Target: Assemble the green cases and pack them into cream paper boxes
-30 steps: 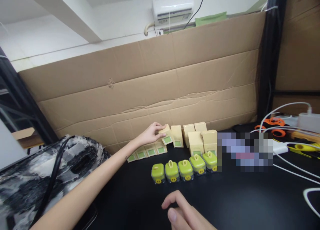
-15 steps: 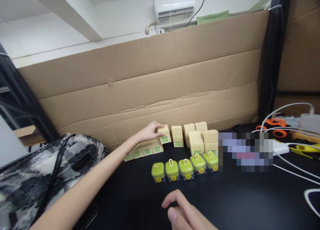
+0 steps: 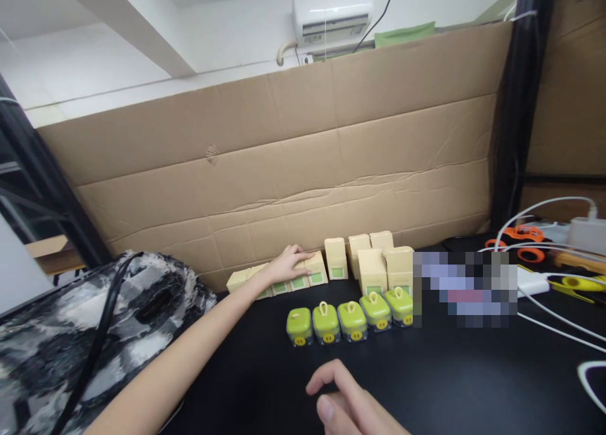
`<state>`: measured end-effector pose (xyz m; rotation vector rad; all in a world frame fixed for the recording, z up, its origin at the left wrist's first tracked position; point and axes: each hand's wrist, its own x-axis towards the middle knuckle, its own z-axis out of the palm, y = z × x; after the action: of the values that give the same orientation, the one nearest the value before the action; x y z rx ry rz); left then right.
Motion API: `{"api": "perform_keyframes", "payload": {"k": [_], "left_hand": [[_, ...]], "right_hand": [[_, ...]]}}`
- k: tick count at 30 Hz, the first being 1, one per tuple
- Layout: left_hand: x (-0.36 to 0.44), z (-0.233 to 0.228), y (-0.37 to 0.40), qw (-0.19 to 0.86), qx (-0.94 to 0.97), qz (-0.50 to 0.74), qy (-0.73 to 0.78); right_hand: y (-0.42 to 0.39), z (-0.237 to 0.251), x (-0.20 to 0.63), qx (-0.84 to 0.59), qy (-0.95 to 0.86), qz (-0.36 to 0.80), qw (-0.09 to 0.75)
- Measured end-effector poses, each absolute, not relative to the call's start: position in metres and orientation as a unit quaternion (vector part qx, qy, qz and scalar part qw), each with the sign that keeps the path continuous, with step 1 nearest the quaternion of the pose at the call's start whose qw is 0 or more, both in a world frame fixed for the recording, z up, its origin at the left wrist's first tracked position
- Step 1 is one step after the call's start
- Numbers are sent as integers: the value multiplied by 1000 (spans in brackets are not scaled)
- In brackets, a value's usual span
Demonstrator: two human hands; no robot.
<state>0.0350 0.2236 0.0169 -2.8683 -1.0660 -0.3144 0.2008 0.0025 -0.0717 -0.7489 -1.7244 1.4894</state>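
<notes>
My left hand (image 3: 285,266) has its thumb and fingers on a small cream box (image 3: 318,272) with a green window. That box stands at the right end of a row of similar boxes (image 3: 239,280), partly hidden behind my hand and wrist. My right hand (image 3: 348,400) is low in front, loosely curled and empty, thumb and forefinger apart. Between the hands and the back of the table, several green-lidded clear cases (image 3: 353,318) with loop handles and round yellow stickers form a line.
One cream box with its flap up (image 3: 336,258) stands alone right of the row. Several more open boxes (image 3: 372,271) cluster beside it. Cardboard (image 3: 284,157) walls the back of the black table (image 3: 426,384). White cables (image 3: 563,315) and a patterned bag (image 3: 108,321) flank it.
My left hand has brought the cream box down and slightly right, against the end of the row. The row's boxes have shifted right. My right hand stays in place.
</notes>
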Motion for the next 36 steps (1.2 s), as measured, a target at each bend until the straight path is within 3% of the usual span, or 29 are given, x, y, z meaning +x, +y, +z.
{"api": "perform_keyframes", "payload": {"k": [10,20,30,36], "left_hand": [[42,26,225,39,-911,-93,-400],[108,33,208,72,-855,-174,-484],[61,101,125,64,-925,-259,-270],[16,86,39,119,-940,-281,-152]], "right_hand": [[4,-73,200,-278,-671,581,367],[-1,-70,200,-277,-694,556,364],[-8,-61,200,-341,-734,502,305],[-2,-42,219,-426,-755,406,290]]}}
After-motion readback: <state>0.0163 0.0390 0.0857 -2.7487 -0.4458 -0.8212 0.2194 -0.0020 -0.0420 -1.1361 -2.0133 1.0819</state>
